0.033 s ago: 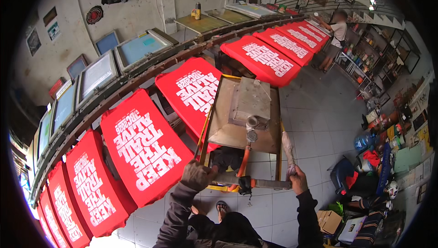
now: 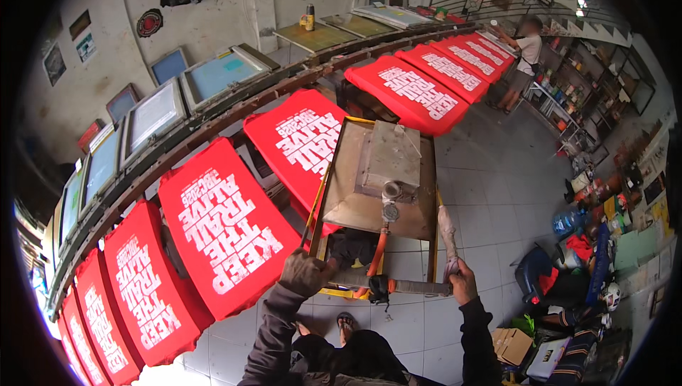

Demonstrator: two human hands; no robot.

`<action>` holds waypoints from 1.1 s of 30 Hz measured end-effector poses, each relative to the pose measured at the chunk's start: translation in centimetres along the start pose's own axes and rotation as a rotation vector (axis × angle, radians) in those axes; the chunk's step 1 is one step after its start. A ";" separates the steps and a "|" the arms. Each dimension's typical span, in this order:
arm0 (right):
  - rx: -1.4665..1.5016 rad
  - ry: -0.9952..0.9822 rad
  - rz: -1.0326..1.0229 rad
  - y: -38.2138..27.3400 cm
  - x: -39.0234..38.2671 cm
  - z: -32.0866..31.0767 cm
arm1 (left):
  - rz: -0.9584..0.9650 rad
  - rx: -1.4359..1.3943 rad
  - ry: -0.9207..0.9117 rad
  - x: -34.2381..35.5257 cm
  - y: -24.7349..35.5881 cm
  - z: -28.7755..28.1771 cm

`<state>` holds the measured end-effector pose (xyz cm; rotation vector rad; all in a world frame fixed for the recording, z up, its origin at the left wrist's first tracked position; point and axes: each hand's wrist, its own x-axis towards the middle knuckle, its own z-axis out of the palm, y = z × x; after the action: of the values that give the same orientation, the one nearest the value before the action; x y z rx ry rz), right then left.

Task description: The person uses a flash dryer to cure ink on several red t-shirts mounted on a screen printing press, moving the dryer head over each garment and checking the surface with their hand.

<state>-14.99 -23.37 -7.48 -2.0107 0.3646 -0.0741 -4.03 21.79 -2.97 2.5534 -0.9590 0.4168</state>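
In front of me stands a dryer-like metal hood (image 2: 344, 201) with a box-shaped top (image 2: 393, 155), set in a yellow frame (image 2: 434, 262). An orange hose (image 2: 379, 251) runs from its valve (image 2: 391, 211) toward the wrapped crossbar (image 2: 415, 287). My left hand (image 2: 307, 273) is closed round the crossbar's left end. At the right corner, my right hand (image 2: 464, 283) grips the crossbar's end, beside a cloth-wrapped bar (image 2: 447, 232). The hood's left side overlaps a red shirt (image 2: 284, 134) with white print, lying on a board; I cannot tell whether they touch.
More printed red shirts (image 2: 188, 208) lie along the curved rack at left and far ahead (image 2: 405, 98). Screen frames (image 2: 153, 116) lean behind the rack. A person (image 2: 527, 52) stands at the far right. Cluttered bags and a cardboard box (image 2: 513, 345) line the tiled floor's right side.
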 end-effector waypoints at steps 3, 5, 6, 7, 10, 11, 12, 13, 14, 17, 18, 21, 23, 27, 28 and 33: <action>0.135 -0.003 -0.038 -0.1 -2.5 0.0 | -0.038 0.005 -0.033 -1.0 2.4 -2.2; 0.141 0.024 -0.058 -1.8 -4.1 0.2 | -0.104 -0.059 0.006 -2.5 3.7 -1.7; 0.166 -0.014 -0.058 -1.4 -4.5 -0.1 | -0.095 -0.078 0.009 -2.8 4.1 -2.5; 0.191 -0.050 -0.066 -1.6 -4.6 -0.1 | -0.090 -0.050 0.017 -3.8 4.5 -2.8; 0.248 -0.127 -0.024 -4.7 -6.2 0.2 | -0.069 -0.018 -0.024 -6.0 5.3 -3.9; 0.223 -0.139 -0.029 -4.7 -6.3 0.5 | -0.093 -0.028 -0.042 -6.7 5.6 -4.6; 0.191 -0.148 -0.033 -5.0 -6.8 0.5 | -0.115 -0.045 -0.057 -7.3 6.2 -5.3; 0.160 -0.154 -0.036 -5.3 -7.1 0.5 | -0.136 -0.063 -0.072 -7.9 6.6 -5.7; 0.148 -0.163 -0.040 -5.6 -7.5 0.7 | -0.105 -0.042 -0.135 -9.1 6.4 -5.5; 0.151 -0.228 -0.030 -6.1 -8.1 2.0 | -0.259 -0.048 -0.056 -12.0 7.9 -6.8; 0.139 -0.216 -0.042 -6.1 -8.2 2.1 | -0.224 0.020 -0.029 -12.7 8.2 -6.9; 0.089 -0.227 -0.046 -6.2 -8.6 2.5 | -0.228 -0.016 0.044 -14.5 8.8 -7.1; 0.048 -0.295 -0.008 -7.0 -8.1 2.3 | -0.293 -0.061 -0.074 -15.3 9.3 -8.6; 0.116 -0.327 -0.012 -6.9 -7.2 3.8 | -0.324 -0.062 -0.014 -17.0 10.7 -9.8; 0.117 -0.350 0.034 -8.1 -7.5 4.2 | -0.375 -0.064 -0.026 -17.6 11.0 -10.0; 0.042 -0.435 -0.013 -10.1 -7.1 5.7 | -0.427 -0.005 0.006 -20.2 12.6 -10.5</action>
<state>-18.31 -12.26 -0.39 -1.9236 0.0708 0.3406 -28.62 29.14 1.26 2.6529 -0.3890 0.2946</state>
